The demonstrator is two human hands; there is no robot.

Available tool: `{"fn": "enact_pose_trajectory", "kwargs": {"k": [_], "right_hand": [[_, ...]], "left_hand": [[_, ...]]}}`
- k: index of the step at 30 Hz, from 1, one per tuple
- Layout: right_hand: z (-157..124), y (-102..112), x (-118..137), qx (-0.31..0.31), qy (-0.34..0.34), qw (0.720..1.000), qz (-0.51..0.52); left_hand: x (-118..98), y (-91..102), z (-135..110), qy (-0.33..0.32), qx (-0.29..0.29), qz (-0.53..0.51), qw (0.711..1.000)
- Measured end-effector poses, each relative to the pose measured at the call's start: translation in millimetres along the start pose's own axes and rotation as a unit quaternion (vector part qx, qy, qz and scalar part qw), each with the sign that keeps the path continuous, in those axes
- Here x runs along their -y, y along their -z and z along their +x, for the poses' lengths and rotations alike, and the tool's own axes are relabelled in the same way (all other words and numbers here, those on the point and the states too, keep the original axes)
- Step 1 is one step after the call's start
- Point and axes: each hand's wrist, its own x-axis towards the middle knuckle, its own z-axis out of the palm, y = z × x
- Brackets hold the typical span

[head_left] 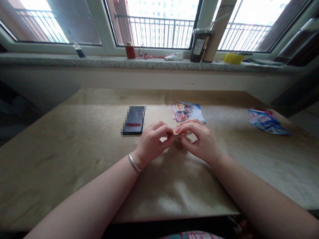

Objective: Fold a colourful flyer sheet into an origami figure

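Observation:
Both hands meet over the middle of the table [74,139]. My left hand [152,142] and my right hand [199,139] pinch a small folded piece of printed paper [177,131] between their fingertips, just above the tabletop. Most of the paper is hidden by the fingers. A silver bangle [134,163] sits on my left wrist. Just beyond my hands lies a colourful printed sheet [186,111], flat on the table.
A dark phone [134,120] lies left of the hands. More printed sheets [266,120] lie at the right edge. The window sill [99,61] behind holds a red cup [130,51], a dark jar [199,46], a yellow object [233,58] and small items.

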Motion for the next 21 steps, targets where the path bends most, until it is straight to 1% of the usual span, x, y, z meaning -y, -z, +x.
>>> {"fn": "enact_pose_trajectory", "kwargs": {"k": [3, 8, 11, 16, 21], "right_hand": [[0.0, -1.0, -1.2, -0.002, -0.005, 1.0, 0.0], [-0.1, -2.9, -1.6, 0.003, 0.017, 1.0, -0.014], [-0.7, -3.5, -1.4, 0.009, 0.013, 1.0, -0.019], [-1.4, -4.2, -4.1, 0.01, 0.0, 1.0, -0.023], [-1.4, -4.6, -4.7, 0.021, 0.013, 0.999, -0.027]], "left_hand": [[0.4, 0.0, 0.0, 0.0, 0.007, 0.008, 1.0], [4.4, -1.1, -1.5, -0.032, 0.023, 0.039, 0.998], [5.6, -1.5, -1.8, -0.043, 0.022, 0.048, 0.998], [4.4, -1.3, -0.7, -0.036, 0.015, 0.049, 0.998], [4.8, -0.9, -1.1, -0.037, 0.043, 0.065, 0.996]]}}
